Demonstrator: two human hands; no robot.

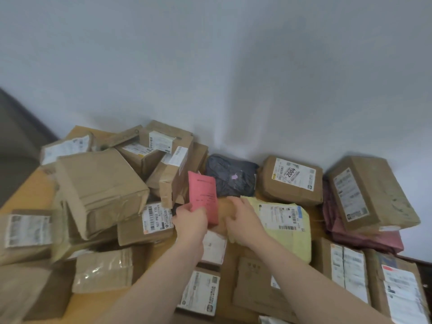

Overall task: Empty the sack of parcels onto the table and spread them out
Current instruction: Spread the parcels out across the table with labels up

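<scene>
fingers (187,212) pinch pink parcel (203,195) — lower edge seemingly hidden.

Matt brown cardboard boxes (100,183) taped glossy, with white paper labels. Crinkled dark plastic bag (230,175); smooth pink paper envelope (203,197); wooden table (32,192).

pink envelope (203,197); pale yellow mailer (287,232), dark grey bag (230,175), brown boxes (100,185)

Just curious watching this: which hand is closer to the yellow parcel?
The right hand. It rests at the yellow parcel's left edge, seemingly touching it. The left hand sits further left, holding the pink envelope upright, apart from the yellow parcel.
</scene>
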